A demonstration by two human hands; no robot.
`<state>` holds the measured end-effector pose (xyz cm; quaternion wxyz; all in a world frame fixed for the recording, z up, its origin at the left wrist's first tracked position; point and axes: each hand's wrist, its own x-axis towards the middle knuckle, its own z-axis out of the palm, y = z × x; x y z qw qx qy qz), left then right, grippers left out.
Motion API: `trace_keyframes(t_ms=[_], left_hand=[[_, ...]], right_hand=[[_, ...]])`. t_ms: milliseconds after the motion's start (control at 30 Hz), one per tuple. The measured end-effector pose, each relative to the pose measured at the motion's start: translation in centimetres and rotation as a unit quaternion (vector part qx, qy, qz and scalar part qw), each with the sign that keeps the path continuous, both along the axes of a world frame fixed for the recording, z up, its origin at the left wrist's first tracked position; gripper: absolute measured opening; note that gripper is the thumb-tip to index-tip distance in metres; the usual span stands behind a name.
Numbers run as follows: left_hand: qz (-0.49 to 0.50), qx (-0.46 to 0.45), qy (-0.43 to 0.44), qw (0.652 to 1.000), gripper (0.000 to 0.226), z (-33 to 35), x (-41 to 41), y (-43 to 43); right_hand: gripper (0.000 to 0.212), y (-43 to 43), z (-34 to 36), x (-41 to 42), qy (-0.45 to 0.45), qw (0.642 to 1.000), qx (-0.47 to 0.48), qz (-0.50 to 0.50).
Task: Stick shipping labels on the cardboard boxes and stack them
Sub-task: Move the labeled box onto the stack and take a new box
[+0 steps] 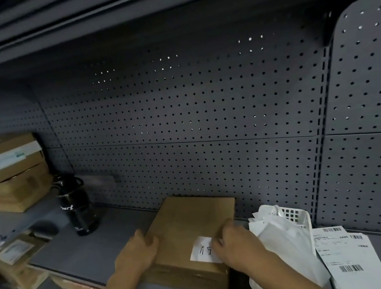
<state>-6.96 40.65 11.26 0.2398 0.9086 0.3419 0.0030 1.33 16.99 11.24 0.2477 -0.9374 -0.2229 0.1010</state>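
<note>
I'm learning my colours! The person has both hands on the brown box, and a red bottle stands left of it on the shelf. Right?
Nearly. The bottle is black, not red. The head view shows it standing on the shelf left of the brown box, with the left hand and right hand both on the box.

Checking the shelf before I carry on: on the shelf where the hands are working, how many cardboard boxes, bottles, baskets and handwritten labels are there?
Cardboard box: 1
Black bottle: 1
White basket: 1
Handwritten label: 1
Total: 4
</note>
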Motion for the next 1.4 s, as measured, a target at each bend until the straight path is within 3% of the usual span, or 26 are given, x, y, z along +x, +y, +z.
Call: trace_keyframes(t_ms=[100,333,433,700,933,1033,1133,1400], left_hand=[[0.002,-0.045,-0.004,0.999,0.071,-0.4,0.2,0.0],[0.015,-0.048,-0.043,0.998,0.063,-0.9,-0.1,0.5],[0.025,-0.042,-0.066,0.997,0.074,-0.5,-0.6,0.7],[0.065,-0.024,-0.113,0.991,0.072,4.3,-2.6,-0.5],[0.109,-0.031,-0.184,0.976,0.086,8.6,-5.0,-3.2],[0.08,-0.095,-0.235,0.964,0.069,9.0,-5.1,-5.7],[0.059,-0.167,-0.273,0.946,0.043,9.2,-4.7,-9.1],[-0.005,-0.21,-0.297,0.932,0.029,9.0,-4.0,-19.0]], right_hand=[[0.069,0.3,-0.3,0.1,0.031,0.999,-0.015,0.01],[0.076,0.4,0.4,-0.4,0.073,0.997,-0.006,0.022],[0.084,0.2,1.1,-0.6,0.076,0.997,0.006,0.031],[0.081,0.3,1.2,-3.3,0.064,0.969,0.238,-0.005],[0.054,-4.5,5.7,-4.6,0.004,0.933,0.359,-0.032],[0.044,-7.6,6.8,-4.9,0.012,0.926,0.375,-0.037],[0.066,-10.9,6.9,-5.3,0.024,0.923,0.38,-0.049],[0.065,-20.7,6.8,-6.0,0.005,0.913,0.396,-0.101]])
